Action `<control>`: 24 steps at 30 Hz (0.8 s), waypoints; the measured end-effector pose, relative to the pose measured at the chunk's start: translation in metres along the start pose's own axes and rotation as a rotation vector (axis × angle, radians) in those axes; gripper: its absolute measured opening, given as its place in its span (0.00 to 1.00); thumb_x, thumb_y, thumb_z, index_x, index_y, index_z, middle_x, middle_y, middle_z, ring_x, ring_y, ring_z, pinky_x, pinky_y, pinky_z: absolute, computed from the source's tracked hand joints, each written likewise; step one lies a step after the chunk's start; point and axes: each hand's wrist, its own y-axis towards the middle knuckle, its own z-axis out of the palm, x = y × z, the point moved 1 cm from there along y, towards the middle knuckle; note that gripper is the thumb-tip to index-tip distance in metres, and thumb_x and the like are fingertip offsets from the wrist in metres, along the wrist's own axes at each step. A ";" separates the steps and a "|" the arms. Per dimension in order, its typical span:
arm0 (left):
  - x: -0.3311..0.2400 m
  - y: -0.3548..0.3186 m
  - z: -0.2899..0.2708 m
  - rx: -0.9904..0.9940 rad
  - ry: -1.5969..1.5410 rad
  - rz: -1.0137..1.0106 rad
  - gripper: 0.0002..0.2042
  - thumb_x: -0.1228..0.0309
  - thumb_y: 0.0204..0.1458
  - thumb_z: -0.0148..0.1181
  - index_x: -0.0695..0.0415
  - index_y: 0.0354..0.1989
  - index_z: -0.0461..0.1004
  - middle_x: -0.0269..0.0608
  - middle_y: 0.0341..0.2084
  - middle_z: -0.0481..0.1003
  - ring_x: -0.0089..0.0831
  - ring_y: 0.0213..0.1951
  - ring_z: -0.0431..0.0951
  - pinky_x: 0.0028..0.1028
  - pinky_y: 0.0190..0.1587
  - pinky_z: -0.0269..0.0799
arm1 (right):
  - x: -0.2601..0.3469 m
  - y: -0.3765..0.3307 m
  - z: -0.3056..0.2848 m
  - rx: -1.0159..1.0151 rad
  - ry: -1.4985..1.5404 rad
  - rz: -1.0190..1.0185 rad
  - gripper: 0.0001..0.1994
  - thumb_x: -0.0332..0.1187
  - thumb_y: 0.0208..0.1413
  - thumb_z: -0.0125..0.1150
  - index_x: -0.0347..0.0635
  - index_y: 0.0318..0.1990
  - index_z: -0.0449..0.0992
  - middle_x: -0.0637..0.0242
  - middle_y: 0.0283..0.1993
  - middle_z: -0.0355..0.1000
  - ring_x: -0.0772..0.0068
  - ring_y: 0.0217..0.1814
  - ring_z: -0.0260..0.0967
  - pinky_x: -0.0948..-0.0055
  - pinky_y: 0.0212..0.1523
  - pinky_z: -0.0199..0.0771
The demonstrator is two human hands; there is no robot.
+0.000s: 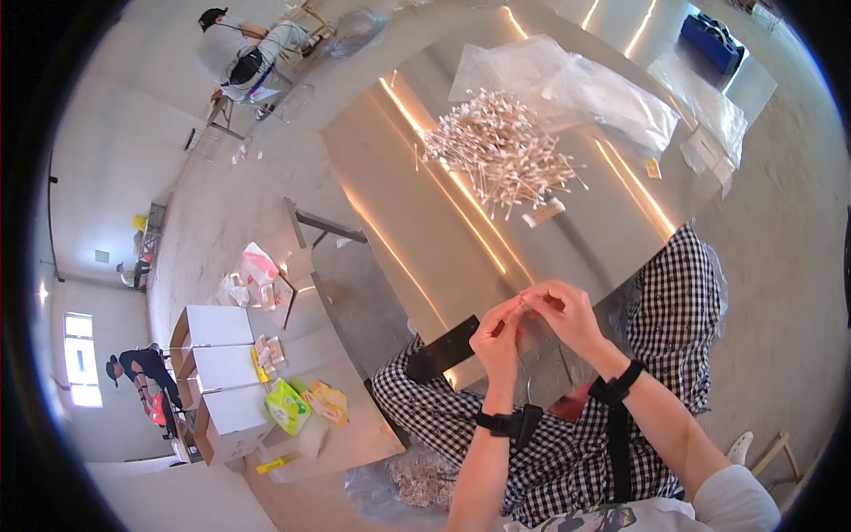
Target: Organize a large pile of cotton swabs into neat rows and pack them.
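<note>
Over the near edge of the shiny metal table [390,195], my left hand [495,344] and my right hand [567,317] meet, fingertips pinched together. Whatever small thing they hold between them is too small and too hidden to name. Beyond them on the table lies a large loose heap of cotton swabs [501,151]. At the heap's near side rests a small pale packet [543,211]. Clear plastic bags [612,97] lie crumpled behind and to the right of the swabs.
To the left, a lower table [355,439] carries white cartons [230,368], a green packet [287,406] and a yellow packet [328,402]. A bag of swabs [421,479] is below it. A blue case [712,43] stands far right. Other people sit or stand farther off.
</note>
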 end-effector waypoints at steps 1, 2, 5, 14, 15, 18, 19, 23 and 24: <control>0.000 0.003 0.000 -0.012 0.041 -0.053 0.07 0.76 0.56 0.66 0.61 0.42 0.83 0.33 0.34 0.82 0.16 0.23 0.72 0.15 0.25 0.66 | 0.001 0.001 0.001 -0.015 0.031 0.051 0.05 0.26 0.60 0.63 0.34 0.41 0.81 0.64 0.39 0.81 0.77 0.34 0.78 0.78 0.35 0.78; -0.001 0.005 0.001 -0.027 0.026 -0.043 0.07 0.75 0.56 0.67 0.61 0.42 0.84 0.31 0.33 0.82 0.14 0.23 0.71 0.15 0.26 0.65 | 0.002 0.002 0.002 -0.029 0.061 0.102 0.05 0.26 0.60 0.64 0.34 0.40 0.81 0.64 0.39 0.81 0.78 0.34 0.78 0.78 0.35 0.78; -0.020 0.003 0.004 -0.043 0.205 0.326 0.07 0.75 0.55 0.67 0.61 0.40 0.85 0.31 0.34 0.83 0.13 0.26 0.72 0.16 0.29 0.66 | 0.014 -0.003 0.001 -0.084 0.139 0.092 0.05 0.26 0.59 0.64 0.34 0.40 0.81 0.64 0.39 0.81 0.79 0.34 0.78 0.78 0.35 0.78; -0.018 0.012 -0.006 0.000 0.174 0.120 0.07 0.77 0.52 0.69 0.62 0.39 0.85 0.34 0.37 0.84 0.13 0.29 0.73 0.16 0.31 0.66 | 0.024 0.000 -0.004 -0.040 0.078 0.115 0.06 0.27 0.59 0.65 0.34 0.39 0.82 0.65 0.35 0.81 0.79 0.35 0.78 0.80 0.33 0.76; -0.012 0.006 -0.011 0.015 0.227 0.116 0.07 0.77 0.52 0.69 0.62 0.39 0.85 0.33 0.37 0.84 0.12 0.28 0.71 0.15 0.29 0.64 | 0.014 -0.007 0.000 -0.035 0.083 0.141 0.06 0.27 0.59 0.65 0.34 0.39 0.82 0.65 0.35 0.81 0.79 0.35 0.78 0.80 0.33 0.76; -0.004 0.009 -0.010 -0.010 0.088 -0.105 0.05 0.75 0.54 0.68 0.62 0.38 0.83 0.29 0.28 0.80 0.10 0.23 0.67 0.14 0.24 0.59 | -0.011 0.004 0.002 0.043 0.211 0.223 0.06 0.28 0.59 0.65 0.33 0.38 0.80 0.65 0.36 0.80 0.79 0.36 0.79 0.80 0.32 0.76; -0.006 0.003 -0.013 -0.015 0.109 -0.127 0.06 0.74 0.56 0.67 0.63 0.38 0.82 0.29 0.25 0.77 0.10 0.21 0.67 0.15 0.22 0.57 | -0.003 0.004 0.000 0.108 0.258 0.332 0.06 0.28 0.60 0.65 0.34 0.40 0.78 0.66 0.37 0.80 0.79 0.36 0.78 0.79 0.31 0.77; -0.005 -0.006 -0.017 0.008 0.022 -0.246 0.06 0.74 0.56 0.66 0.60 0.41 0.79 0.29 0.25 0.77 0.12 0.21 0.70 0.14 0.23 0.61 | 0.000 -0.001 0.000 0.142 0.387 0.484 0.10 0.29 0.60 0.64 0.38 0.44 0.71 0.69 0.38 0.77 0.79 0.38 0.77 0.78 0.31 0.78; -0.004 -0.001 -0.013 0.012 -0.005 -0.209 0.07 0.74 0.57 0.66 0.60 0.42 0.79 0.30 0.26 0.78 0.14 0.23 0.72 0.15 0.25 0.63 | -0.002 -0.001 0.000 0.141 0.387 0.490 0.10 0.29 0.60 0.64 0.38 0.44 0.71 0.69 0.38 0.77 0.79 0.38 0.77 0.78 0.31 0.78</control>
